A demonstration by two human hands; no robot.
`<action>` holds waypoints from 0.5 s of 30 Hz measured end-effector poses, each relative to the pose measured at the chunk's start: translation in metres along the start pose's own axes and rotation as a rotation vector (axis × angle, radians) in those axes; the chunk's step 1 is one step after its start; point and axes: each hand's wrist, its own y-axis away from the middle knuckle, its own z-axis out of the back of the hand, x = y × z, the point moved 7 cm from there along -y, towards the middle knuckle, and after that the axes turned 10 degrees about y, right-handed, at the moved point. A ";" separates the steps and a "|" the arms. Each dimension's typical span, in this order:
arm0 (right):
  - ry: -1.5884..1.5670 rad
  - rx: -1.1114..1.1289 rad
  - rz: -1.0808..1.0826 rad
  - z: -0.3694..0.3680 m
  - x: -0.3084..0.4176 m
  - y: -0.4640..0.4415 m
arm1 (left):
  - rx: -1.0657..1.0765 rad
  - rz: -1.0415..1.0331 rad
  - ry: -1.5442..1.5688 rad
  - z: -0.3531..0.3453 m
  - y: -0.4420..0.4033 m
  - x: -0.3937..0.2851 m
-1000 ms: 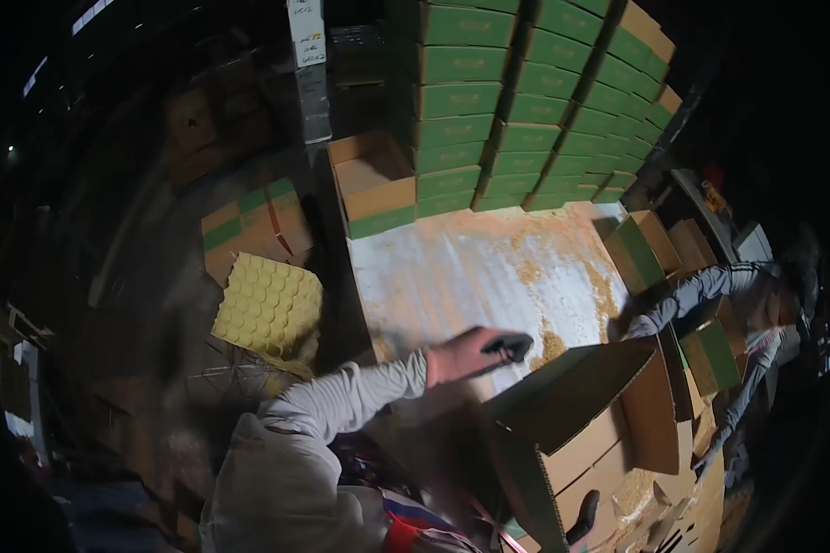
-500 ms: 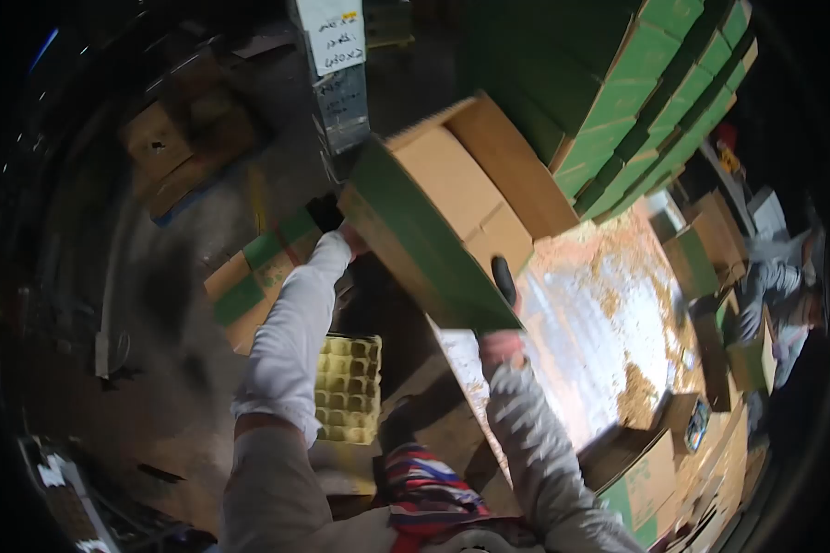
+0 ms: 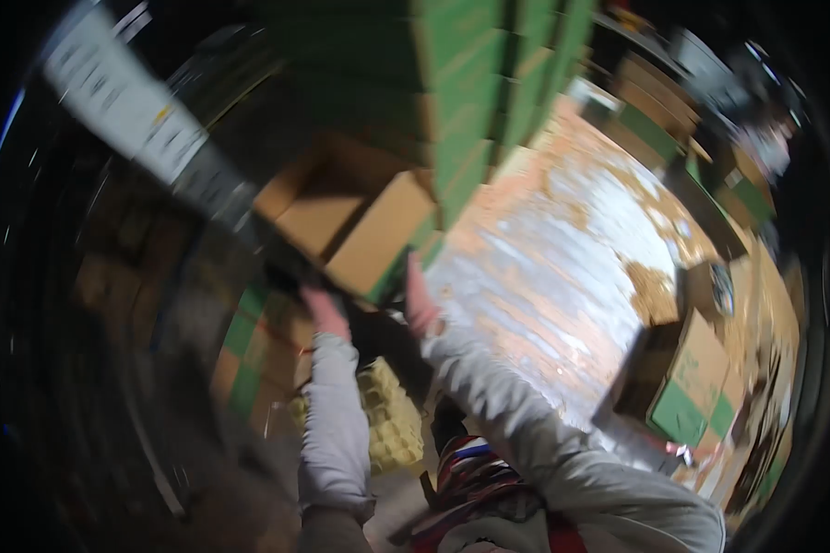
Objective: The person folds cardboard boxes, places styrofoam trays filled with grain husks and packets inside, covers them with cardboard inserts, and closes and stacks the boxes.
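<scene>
An open cardboard box point(image 3: 383, 240), brown inside with a green band outside, is between my hands in front of a stack. My left hand point(image 3: 321, 309) holds its near left corner, the dark-covered fingers partly lost in shadow. Against the near right corner is my right hand point(image 3: 420, 295), its fingers pressed to the side and blurred. The open top of the box faces up, and its inside looks bare. Below my hands, a yellow egg tray point(image 3: 392, 419) lies partly behind my left forearm.
Tall stacked green boxes point(image 3: 456, 101) stand just beyond. A worn pale surface point(image 3: 535, 276) spreads to the right, with a green-and-brown box point(image 3: 687, 387) at its edge. More boxes point(image 3: 646, 120) stand far right. A post with a written sheet point(image 3: 124, 92) is at left.
The box has moved left and away from me, turning from tilted on its side to open top up, beside the stack. The view has swung round as well.
</scene>
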 end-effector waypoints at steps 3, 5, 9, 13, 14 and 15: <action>0.087 0.007 0.153 -0.020 -0.019 -0.010 | 0.058 0.151 -0.131 0.025 0.005 0.005; 0.008 0.087 0.259 0.045 0.000 0.017 | 0.032 0.060 -0.097 0.054 0.007 0.008; -0.074 0.035 0.063 0.273 0.061 0.147 | -0.072 -0.285 -0.454 -0.048 0.190 0.061; 0.911 -0.573 -0.104 0.551 0.001 0.306 | 0.575 0.167 -0.684 -0.184 0.369 0.233; 1.160 -0.580 -0.260 0.604 0.001 0.342 | 0.918 0.342 -0.664 -0.220 0.409 0.278; 1.318 -0.610 -0.329 0.647 -0.013 0.370 | 1.013 0.284 -0.781 -0.240 0.435 0.307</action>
